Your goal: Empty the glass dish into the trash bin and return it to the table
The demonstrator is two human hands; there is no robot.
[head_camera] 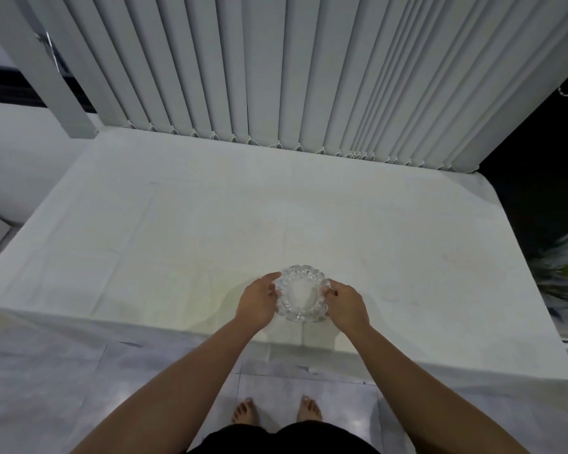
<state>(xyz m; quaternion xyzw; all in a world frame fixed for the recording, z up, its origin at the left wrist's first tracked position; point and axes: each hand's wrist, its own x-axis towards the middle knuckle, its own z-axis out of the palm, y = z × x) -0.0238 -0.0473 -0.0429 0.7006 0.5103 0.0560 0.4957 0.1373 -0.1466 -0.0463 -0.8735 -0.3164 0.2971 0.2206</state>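
Near table edge, head view:
dish position: glass dish [301, 293] sits close to the front edge of the table [184, 231], on the white cloth, right between both hands.
left grip: left hand [258, 299] cupped on the dish's left rim, fingers curled against the glass; touching.
right grip: right hand [345, 304] on the right rim, fingertips [326, 291] on the scalloped edge; touching.
lifted or resting: can't tell for sure; it looks seated on the cloth.
key relation: dish is round, no long axis; hands oppose each other across it, both equally near.
contents: pale centre, can't tell if anything is in it.
bin: trash bin not in view.
stage, my read: either first pickup or final set-down; frame doesn't settle it.
counts: dish 1, hands 2, bare feet [245, 410] 2, table 1.
background: vertical blinds [276, 70] behind the table.
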